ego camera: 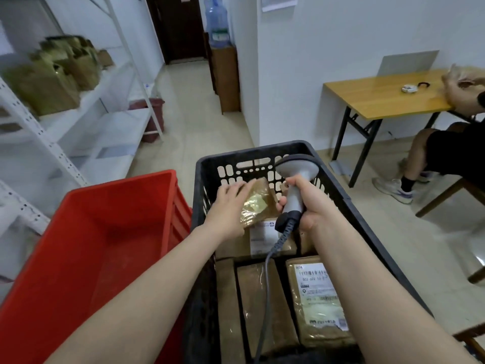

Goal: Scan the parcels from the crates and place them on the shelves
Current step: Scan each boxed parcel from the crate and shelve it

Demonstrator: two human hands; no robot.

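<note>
In the far end of the black crate (200,179), resting the left grip (231,203) flat, fingers straight and relaxed, on the left edge of a small brown taped parcel (261,203) tilted up against the others. Clutching a grey barcode scanner (296,165) by its handle in the right grip (308,206), just right of that parcel, scanner head raised toward the crate's far wall, coiled cable (267,269) trailing back over the load. Nearer, more brown parcels packed flat, among them a labelled parcel (317,298) partly under the right forearm. Touching the black crate's left side, a red crate (105,232); farther left, white shelves (86,101) bearing blurred brown parcels (52,74).
</note>
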